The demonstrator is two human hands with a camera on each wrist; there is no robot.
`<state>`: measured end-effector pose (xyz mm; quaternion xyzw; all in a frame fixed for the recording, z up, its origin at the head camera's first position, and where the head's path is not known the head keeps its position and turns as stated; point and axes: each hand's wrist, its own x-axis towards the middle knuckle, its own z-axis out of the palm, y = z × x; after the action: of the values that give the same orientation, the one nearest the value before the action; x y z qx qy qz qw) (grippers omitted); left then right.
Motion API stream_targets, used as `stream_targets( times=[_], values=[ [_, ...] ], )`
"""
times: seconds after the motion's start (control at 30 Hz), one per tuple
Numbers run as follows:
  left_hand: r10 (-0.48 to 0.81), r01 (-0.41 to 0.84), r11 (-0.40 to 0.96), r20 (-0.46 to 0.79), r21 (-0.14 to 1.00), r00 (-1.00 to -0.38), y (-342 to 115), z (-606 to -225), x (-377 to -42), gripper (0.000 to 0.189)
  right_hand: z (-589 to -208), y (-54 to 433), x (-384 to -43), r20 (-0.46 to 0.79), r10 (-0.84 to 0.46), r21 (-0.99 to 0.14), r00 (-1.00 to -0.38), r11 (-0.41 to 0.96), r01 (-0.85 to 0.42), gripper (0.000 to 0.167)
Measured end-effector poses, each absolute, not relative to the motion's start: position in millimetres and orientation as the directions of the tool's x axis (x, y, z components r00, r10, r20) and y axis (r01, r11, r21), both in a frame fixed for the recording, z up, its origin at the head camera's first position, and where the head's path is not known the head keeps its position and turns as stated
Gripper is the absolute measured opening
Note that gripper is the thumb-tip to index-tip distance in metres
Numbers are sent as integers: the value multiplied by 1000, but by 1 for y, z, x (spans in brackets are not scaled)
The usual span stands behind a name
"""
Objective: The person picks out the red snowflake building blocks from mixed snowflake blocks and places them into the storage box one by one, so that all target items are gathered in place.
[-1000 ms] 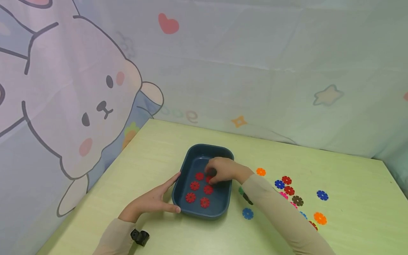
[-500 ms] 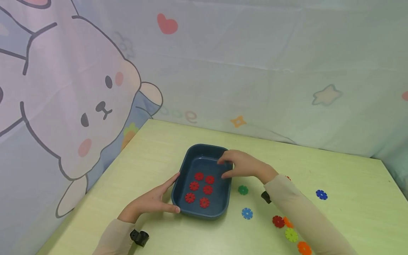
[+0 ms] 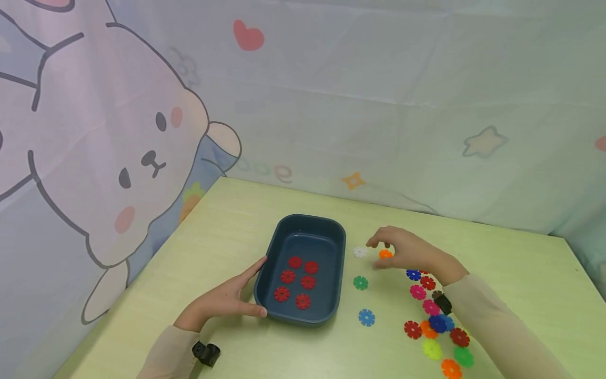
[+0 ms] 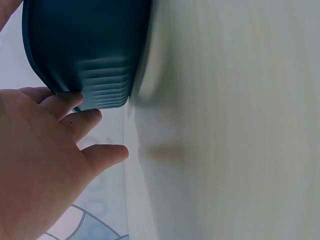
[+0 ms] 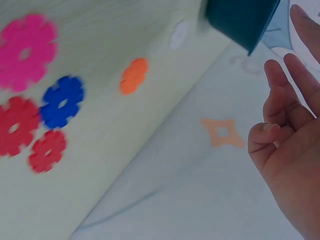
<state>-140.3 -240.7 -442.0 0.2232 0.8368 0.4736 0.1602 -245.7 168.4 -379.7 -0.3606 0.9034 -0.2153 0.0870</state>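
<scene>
A dark blue tray (image 3: 338, 273) stands on the table with several red notched discs (image 3: 308, 282) laid flat in two columns inside it. My left hand (image 3: 222, 300) rests against the tray's left side and near corner, thumb and fingers spread. In the left wrist view its fingertips (image 4: 75, 97) touch the tray's wall. To the right of the tray, my right hand (image 3: 407, 252) hovers beside an orange disc (image 3: 385, 253), with thumb and index finger apart and nothing between them. The right wrist view shows that hand's (image 5: 295, 120) outer fingers loosely bent.
Between tray and right hand lie a white disc (image 3: 360, 252), a green disc (image 3: 361, 282) and a light blue disc (image 3: 366, 317). A loose cluster of coloured discs (image 3: 431, 307) spreads at the right, partly under the right forearm. A printed cloth (image 3: 379, 105) hangs behind the table.
My right hand has left the inside of the tray and moved right, over the table. A white disc now shows to the right of the tray. The left hand stays in place.
</scene>
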Motion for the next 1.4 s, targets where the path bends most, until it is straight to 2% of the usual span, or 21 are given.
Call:
stream_targets(
  times=[0.33,0.8,1.13,1.4],
  values=[
    [534,235,446,-47,864,-844,-242,-443,-141,110,-398,214,-249,-32,-638,-468,-770,690,-552,43],
    [536,237,453,-50,860,-843,-242,-442,-140,110,-419,256,-260,-82,-506,-518,-859,758,-397,44],
    [535,234,454,-53,859,-843,-242,-441,-140,110,-435,271,-265,-108,-458,-535,-882,775,-337,43],
    [531,226,462,-63,857,-845,-242,-441,-140,110,-441,276,-265,-103,-464,-533,-880,773,-345,39]
  ],
)
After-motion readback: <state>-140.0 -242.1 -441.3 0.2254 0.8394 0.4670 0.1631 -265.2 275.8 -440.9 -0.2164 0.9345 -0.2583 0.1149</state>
